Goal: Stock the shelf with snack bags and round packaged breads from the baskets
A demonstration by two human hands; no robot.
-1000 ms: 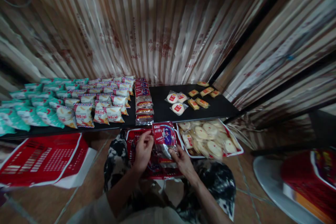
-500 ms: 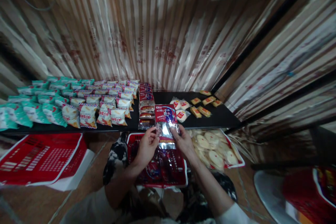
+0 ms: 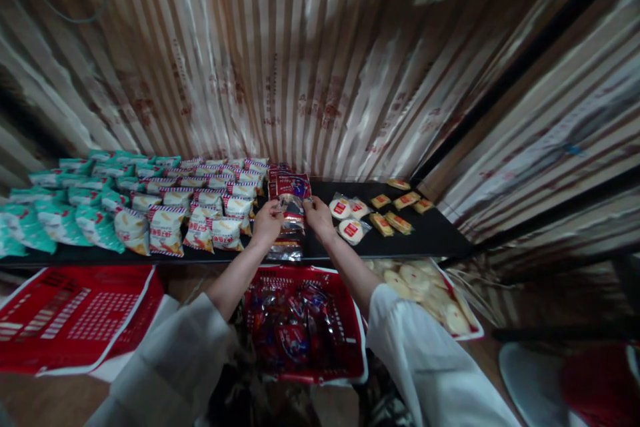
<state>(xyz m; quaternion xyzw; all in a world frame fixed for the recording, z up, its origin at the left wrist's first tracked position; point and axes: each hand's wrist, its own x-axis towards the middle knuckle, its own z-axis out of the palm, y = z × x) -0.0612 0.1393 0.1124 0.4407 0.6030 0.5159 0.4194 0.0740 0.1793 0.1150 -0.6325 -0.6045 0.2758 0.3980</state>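
Note:
Both my hands hold one red and blue snack packet (image 3: pixel 293 186) by its sides, over the row of similar packets on the black shelf (image 3: pixel 320 250). My left hand (image 3: pixel 268 221) pinches its left edge, and my right hand (image 3: pixel 318 215) grips the right edge. Below the held packet, a shiny packet end (image 3: pixel 285 250) from the row shows at the shelf's front. More packets of this kind (image 3: pixel 293 341) lie in the red basket (image 3: pixel 364 353) between my legs. Whether the held packet touches the row, I cannot tell.
White chip bags (image 3: pixel 167 229) and green bags (image 3: pixel 60 221) fill the shelf's left. Round white packs (image 3: pixel 352 231) and small yellow packs (image 3: pixel 398 223) lie at right. Below are a red basket (image 3: pixel 75 320) and a crate of pale round packs (image 3: pixel 425 283). A corrugated wall (image 3: pixel 300 67) stands behind.
Both hands have moved forward and slightly left with the packet, from above the basket to over the row on the shelf. The basket's packets are now more exposed.

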